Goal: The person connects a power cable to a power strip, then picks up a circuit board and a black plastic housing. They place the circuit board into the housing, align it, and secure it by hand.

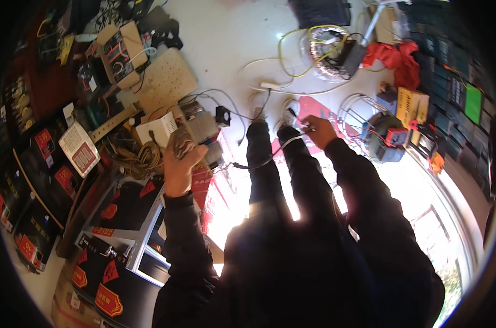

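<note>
On the left, my left hand (pixel 181 164) has its fingers curled and its thumb against a grey boxy device (pixel 214 155); how firmly it grips is partly hidden. Above that hand sits another grey ribbed block (pixel 203 127), close to a white card or box (pixel 156 131). My right hand (pixel 320 132), over my right shoe, is closed in a pinch on a thin cable (pixel 291 140). The cable runs from there in a curve across my legs, turning dark toward the grey device. What its end looks like inside my fingers is too small to tell.
Coiled yellow-brown cable (pixel 145 159) lies left of my left hand. A perforated tan board (pixel 169 79) and an open cardboard box (pixel 129 52) are farther off. At right are a red meter (pixel 395 136), a yellow box (pixel 412 105) and red cloth (pixel 395 60). Loose cords cross the floor.
</note>
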`<act>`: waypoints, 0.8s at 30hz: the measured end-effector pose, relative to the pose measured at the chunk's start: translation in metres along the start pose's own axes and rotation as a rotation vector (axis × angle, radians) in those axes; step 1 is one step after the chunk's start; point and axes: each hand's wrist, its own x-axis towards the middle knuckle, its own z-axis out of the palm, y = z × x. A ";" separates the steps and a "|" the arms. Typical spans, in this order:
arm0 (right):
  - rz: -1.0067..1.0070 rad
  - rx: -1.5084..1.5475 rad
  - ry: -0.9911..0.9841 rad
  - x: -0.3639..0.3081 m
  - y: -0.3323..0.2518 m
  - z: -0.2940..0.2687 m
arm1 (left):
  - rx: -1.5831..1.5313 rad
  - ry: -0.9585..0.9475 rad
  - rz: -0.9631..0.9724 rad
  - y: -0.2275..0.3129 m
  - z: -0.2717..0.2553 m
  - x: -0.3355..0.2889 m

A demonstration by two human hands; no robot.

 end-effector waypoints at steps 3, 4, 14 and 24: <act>-0.023 -0.138 -0.127 0.002 0.034 0.016 | 0.020 -0.008 -0.046 -0.028 -0.001 0.031; -0.027 -0.107 -0.176 0.003 0.044 0.022 | 0.020 -0.009 -0.033 -0.039 0.001 0.040; 0.244 -0.013 -0.569 0.082 0.132 0.100 | -0.186 0.056 -0.124 -0.161 -0.003 0.098; 0.356 -0.018 -0.241 0.169 0.169 0.156 | -0.466 0.136 -0.118 -0.251 -0.006 0.092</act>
